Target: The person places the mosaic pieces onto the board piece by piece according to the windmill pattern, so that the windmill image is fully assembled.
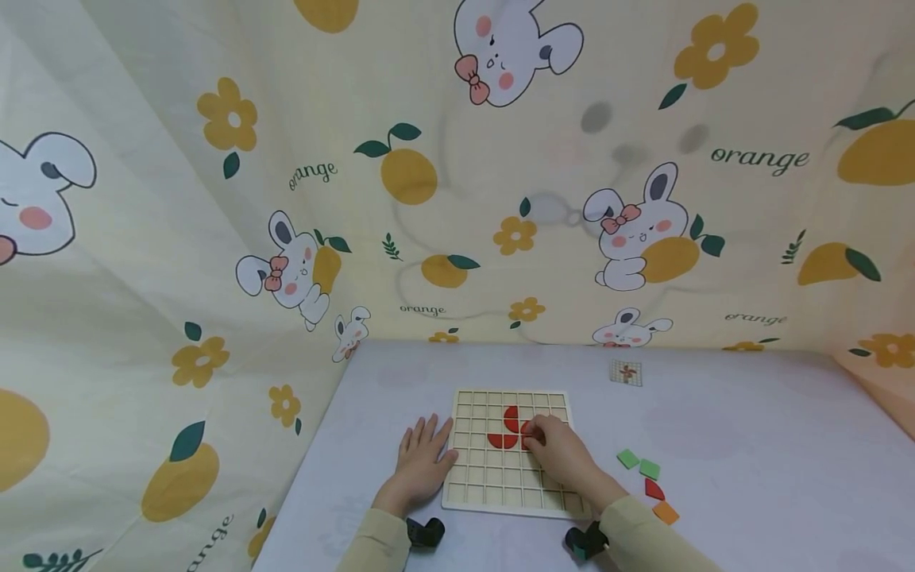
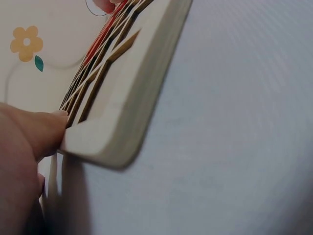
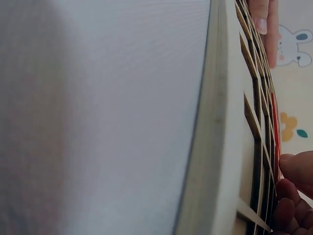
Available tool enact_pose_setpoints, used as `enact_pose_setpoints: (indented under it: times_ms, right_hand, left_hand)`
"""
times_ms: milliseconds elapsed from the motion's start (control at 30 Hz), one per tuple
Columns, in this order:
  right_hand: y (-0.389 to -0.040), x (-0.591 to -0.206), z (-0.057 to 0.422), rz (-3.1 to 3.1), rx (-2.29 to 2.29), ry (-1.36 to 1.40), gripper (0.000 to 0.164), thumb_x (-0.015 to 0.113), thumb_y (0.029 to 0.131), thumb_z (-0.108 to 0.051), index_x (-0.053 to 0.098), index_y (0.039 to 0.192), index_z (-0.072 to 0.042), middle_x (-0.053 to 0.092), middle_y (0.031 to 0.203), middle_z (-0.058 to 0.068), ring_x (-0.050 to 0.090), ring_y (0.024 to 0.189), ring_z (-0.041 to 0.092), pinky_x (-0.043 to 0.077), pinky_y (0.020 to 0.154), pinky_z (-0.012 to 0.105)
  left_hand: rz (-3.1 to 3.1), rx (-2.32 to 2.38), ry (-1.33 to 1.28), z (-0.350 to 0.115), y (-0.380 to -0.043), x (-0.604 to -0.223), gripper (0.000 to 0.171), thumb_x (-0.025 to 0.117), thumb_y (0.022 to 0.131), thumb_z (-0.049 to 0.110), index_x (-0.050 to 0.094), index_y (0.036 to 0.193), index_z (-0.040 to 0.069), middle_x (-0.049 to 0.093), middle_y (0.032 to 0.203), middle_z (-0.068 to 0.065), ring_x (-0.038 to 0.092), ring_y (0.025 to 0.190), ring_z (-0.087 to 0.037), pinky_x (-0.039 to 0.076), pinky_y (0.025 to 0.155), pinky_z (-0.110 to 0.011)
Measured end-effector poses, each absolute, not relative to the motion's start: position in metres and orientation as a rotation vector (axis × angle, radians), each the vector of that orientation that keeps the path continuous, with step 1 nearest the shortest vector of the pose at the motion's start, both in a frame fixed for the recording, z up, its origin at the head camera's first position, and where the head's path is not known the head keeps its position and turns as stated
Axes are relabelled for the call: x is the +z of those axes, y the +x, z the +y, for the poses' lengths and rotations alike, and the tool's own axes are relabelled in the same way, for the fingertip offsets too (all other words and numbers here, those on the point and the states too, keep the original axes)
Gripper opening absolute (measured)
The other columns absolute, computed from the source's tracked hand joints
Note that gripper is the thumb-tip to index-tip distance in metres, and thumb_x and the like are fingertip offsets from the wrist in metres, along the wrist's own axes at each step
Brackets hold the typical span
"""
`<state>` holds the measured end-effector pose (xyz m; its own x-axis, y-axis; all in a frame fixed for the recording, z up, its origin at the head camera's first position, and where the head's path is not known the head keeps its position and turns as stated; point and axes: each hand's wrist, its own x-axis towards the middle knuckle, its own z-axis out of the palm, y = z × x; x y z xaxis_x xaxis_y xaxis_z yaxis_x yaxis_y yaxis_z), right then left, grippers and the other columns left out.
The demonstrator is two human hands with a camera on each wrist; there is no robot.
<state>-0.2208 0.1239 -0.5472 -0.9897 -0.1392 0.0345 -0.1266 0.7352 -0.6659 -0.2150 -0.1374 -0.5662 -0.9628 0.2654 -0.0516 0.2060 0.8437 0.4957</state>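
A pale wooden grid board [image 1: 472,477] lies on the table, with red rounded tiles [image 1: 503,440] set in several of its squares. My left hand [image 1: 420,465] rests at the board's left edge, fingers spread and fairly straight. In the left wrist view its thumb [image 2: 41,129] touches the board's rim. My right hand [image 1: 565,454] is over the board, its thumb and forefinger pinching a red tile [image 1: 525,429] beside the other red ones. Those fingertips hide part of this tile. In the right wrist view the other fingers [image 3: 286,205] are curled near the grid.
Right of the board lie two green squares [image 1: 649,469], a red quarter-round tile [image 1: 654,489] and an orange square [image 1: 665,512]. A small pattern card [image 1: 626,372] lies behind on the right. Patterned cloth [image 1: 443,238] hangs at the back and left.
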Motion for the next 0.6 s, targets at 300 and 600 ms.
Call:
enact_pose_setpoints:
  times_ms: [300, 600]
  right_hand:
    - [-0.2221, -0.5452, 0.1224, 2.929, -1.072, -0.209, 0.037, 0.071, 0.089, -0.019, 0.063, 0.124, -0.007, 0.052, 0.083, 0.0, 0.047, 0.07, 0.015, 0.044, 0.06, 0.029]
    - [-0.2206, -0.5423, 0.1214, 2.923, -1.046, -0.219, 0.035, 0.07, 0.09, -0.02, 0.065, 0.122, -0.007, 0.051, 0.084, 0.002, 0.047, 0.069, 0.015, 0.045, 0.061, 0.029]
  left_hand:
    - [2.904, 0.766, 0.369, -0.137, -0.2146, -0.5655, 0.058, 0.045, 0.102, 0.038, 0.031, 0.152, 0.014, 0.017, 0.159, -0.015, 0.004, 0.146, -0.037, -0.001, 0.114, -0.056]
    - [2.902, 0.768, 0.376, -0.1371, -0.2138, -0.5653, 0.058, 0.045, 0.102, 0.038, 0.032, 0.152, 0.013, 0.017, 0.159, -0.015, 0.005, 0.146, -0.037, 0.0, 0.114, -0.056]
